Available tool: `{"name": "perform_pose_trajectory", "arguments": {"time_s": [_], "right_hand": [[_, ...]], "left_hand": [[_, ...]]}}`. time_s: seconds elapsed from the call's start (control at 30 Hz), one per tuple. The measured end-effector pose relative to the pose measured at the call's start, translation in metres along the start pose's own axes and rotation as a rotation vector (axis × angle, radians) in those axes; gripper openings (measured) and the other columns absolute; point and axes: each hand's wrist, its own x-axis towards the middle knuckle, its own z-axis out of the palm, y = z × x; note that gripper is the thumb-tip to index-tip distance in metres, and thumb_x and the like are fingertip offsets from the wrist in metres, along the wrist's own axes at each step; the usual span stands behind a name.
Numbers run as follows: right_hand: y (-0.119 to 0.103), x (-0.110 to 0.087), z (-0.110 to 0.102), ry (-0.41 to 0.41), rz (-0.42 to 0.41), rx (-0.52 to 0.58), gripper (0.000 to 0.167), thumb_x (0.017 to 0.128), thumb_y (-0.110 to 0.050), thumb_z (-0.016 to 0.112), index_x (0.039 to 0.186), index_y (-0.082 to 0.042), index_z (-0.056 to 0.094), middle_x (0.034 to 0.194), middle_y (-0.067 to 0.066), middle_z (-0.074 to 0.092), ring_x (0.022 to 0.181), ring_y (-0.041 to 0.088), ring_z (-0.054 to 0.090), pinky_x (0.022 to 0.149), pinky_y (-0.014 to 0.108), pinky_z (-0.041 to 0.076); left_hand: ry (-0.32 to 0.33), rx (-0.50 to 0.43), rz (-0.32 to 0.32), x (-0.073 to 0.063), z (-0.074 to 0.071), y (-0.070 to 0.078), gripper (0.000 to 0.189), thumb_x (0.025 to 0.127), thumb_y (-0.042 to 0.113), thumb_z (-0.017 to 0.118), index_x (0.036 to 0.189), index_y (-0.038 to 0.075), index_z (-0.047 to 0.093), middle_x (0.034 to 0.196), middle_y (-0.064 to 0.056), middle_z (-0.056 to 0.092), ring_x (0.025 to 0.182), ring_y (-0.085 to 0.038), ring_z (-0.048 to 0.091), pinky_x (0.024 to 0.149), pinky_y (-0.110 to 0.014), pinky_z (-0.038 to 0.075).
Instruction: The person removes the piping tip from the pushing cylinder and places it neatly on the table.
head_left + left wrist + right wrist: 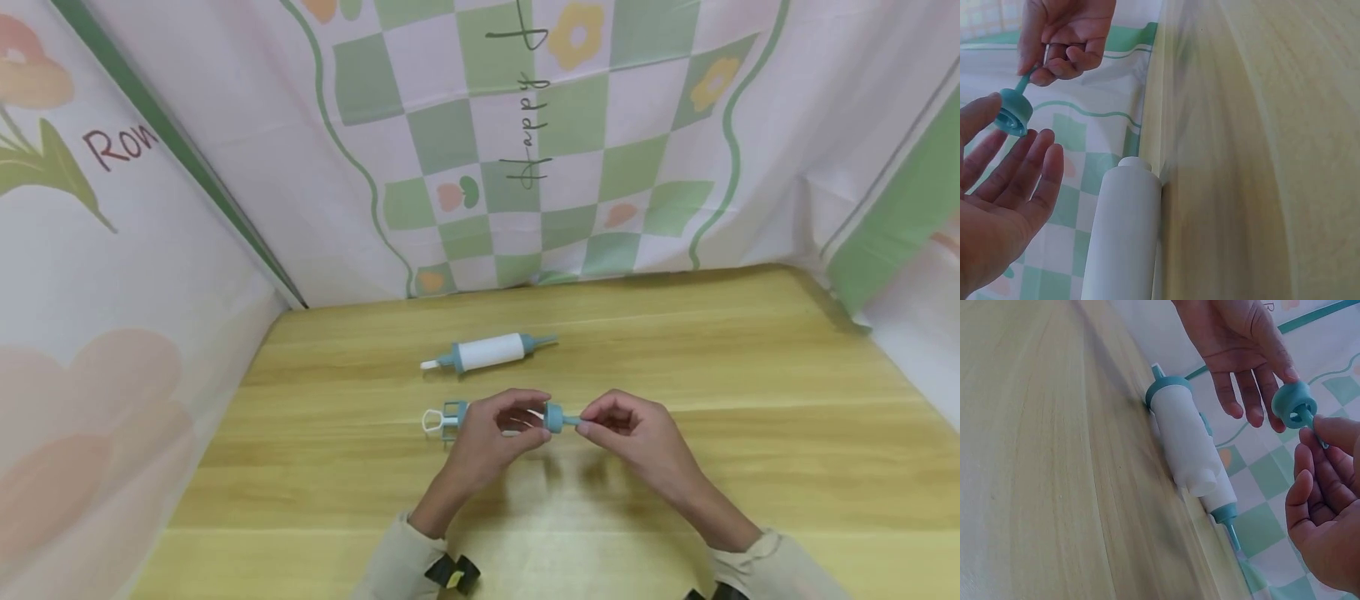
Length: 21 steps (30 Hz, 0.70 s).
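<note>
Between my two hands is a teal nozzle cap (553, 417), a short round cap with a thin spout, held above the table. My left hand (487, 433) pinches its wide rim between thumb and fingertips, the other fingers spread in the left wrist view. The thin spout is pinched by the thumb and fingers of my right hand (641, 429). In the right wrist view, openings show in the cap (1293, 403) around the spout. Partly hidden behind my left hand lies a white syringe-like tube (1185, 434) with a teal collar; its bare neck (1135, 162) shows in the left wrist view.
Farther back on the wooden table (750, 350) lies a second white syringe-like tube (491, 352), with teal ends and a thin spout pointing right. A white pull ring (432, 421) sticks out left of the nearer tube. Printed cloth (570, 167) hangs along the table's back edge.
</note>
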Motion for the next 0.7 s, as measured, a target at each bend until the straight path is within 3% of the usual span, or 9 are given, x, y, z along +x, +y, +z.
{"name": "perform_pose_trajectory", "arguments": {"time_s": [0.33,0.6,0.7], "right_hand": [[-0.0014,0.0014,0.0032,-0.007,-0.015,0.023,0.009,0.091,-0.008,0.075,0.095,-0.002,0.069,0.089,0.008,0.072,0.074,0.023,0.067,0.063,0.03,0.056],[-0.0013,0.003,0.0062,-0.006,-0.023,0.035,0.009,0.09,-0.008,0.076,0.092,-0.002,0.069,0.087,0.008,0.071,0.072,0.022,0.067,0.061,0.03,0.056],[-0.0011,0.0031,0.0066,-0.01,-0.02,0.033,0.009,0.09,-0.008,0.076,0.092,-0.002,0.069,0.087,0.008,0.071,0.072,0.023,0.068,0.061,0.03,0.056]], "left_hand": [[-0.008,-0.004,0.01,-0.0002,0.0009,-0.0023,0.032,0.089,0.007,0.076,0.12,0.003,0.07,0.109,-0.009,0.073,0.086,-0.017,0.071,0.077,-0.032,0.059],[-0.016,-0.025,-0.008,-0.0022,0.0014,-0.003,0.033,0.09,0.006,0.075,0.122,0.0,0.069,0.106,-0.011,0.073,0.062,-0.017,0.067,0.06,-0.051,0.057],[-0.011,-0.015,-0.008,-0.0021,0.0017,-0.0031,0.032,0.09,0.006,0.075,0.121,0.002,0.071,0.105,-0.01,0.074,0.059,-0.017,0.066,0.053,-0.044,0.056]]}}
